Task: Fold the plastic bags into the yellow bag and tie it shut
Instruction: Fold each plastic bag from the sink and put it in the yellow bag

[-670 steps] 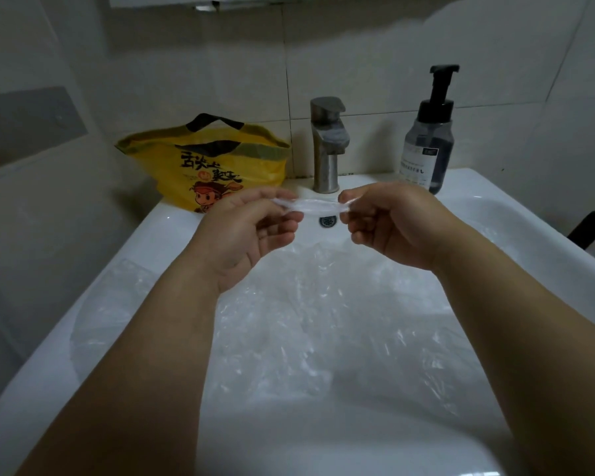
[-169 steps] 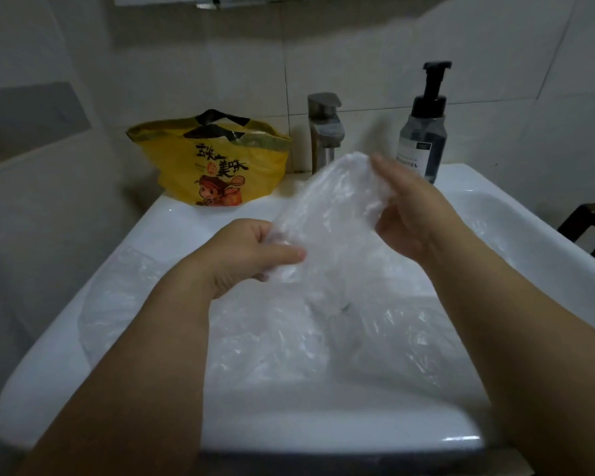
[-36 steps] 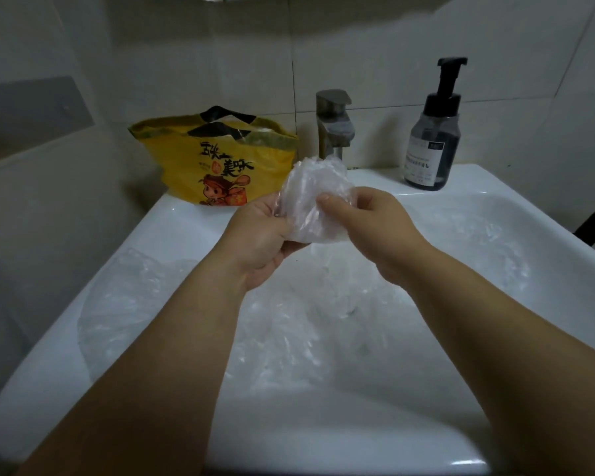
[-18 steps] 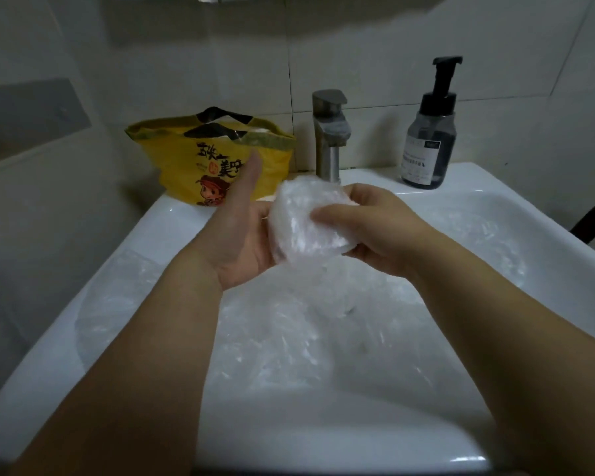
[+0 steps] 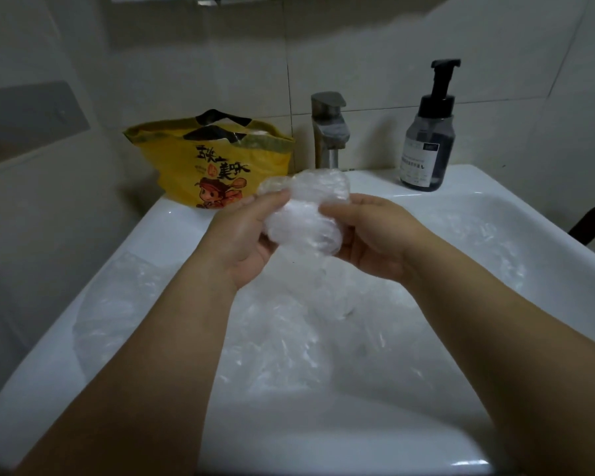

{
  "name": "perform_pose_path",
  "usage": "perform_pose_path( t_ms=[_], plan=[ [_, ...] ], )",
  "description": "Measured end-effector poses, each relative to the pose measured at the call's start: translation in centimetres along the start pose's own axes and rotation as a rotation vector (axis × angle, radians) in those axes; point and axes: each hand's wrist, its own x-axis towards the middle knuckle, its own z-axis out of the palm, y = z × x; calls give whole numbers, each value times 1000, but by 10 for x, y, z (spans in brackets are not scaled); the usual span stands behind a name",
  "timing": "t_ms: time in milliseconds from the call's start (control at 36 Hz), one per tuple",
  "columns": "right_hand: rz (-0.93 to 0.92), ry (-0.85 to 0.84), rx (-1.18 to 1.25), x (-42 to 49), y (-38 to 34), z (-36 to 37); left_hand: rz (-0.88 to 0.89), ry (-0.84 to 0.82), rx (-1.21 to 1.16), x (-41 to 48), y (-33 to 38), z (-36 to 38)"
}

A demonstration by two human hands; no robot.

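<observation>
Together, left hand (image 5: 244, 235) and right hand (image 5: 371, 235) clutch crumpled bag (image 5: 306, 214).

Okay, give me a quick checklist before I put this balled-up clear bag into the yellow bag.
1. Bundle: balled clear plastic bag is compact: ok.
2. Grip: left hand and right hand both hold it: ok.
3. Target: yellow printed plastic bag with black handles stands upright, untied: ok.
4. Room inside it: cannot tell.
5. Path: metal faucet stands off to the side: ok.
6. All bags gathered: not ok, loose clear plastic bags lie in the white sink.
</observation>
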Motion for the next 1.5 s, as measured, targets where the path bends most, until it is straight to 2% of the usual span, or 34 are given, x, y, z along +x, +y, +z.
perform_pose_path(
  t_ms=[111, 222, 389, 556, 833, 1056, 1222, 1417, 1500],
  plan=[
    [29, -56, 21, 1, -3, -5, -19, -57, -43, -3, 4, -1],
    [38, -91, 56, 2, -6, -11, -127, -142, -91, -5, 6, -7],
    [50, -157, 39, 2, -7, -16, -312, -228, 24, -8, 6, -11],
    [26, -139, 25, 4, -10, -21, -171, -226, -13, -6, 5, -8],
    [12, -127, -93, 4, -14, -26, -140, -265, 75, -8, 5, -7],
    [-9, -187, -88, 0, -16, -24, -40, -326, 2, -10, 6, -3],
    [-59, -238, -43, -4, -18, -20, 2, -277, 35, -10, 6, -4],
    [-95, -181, -95, -4, -16, -18, 9, -279, 10, -12, 9, -2],
    [-66, -199, -108, -6, -16, -17, 47, -228, 70, -12, 8, -1]
  ],
)
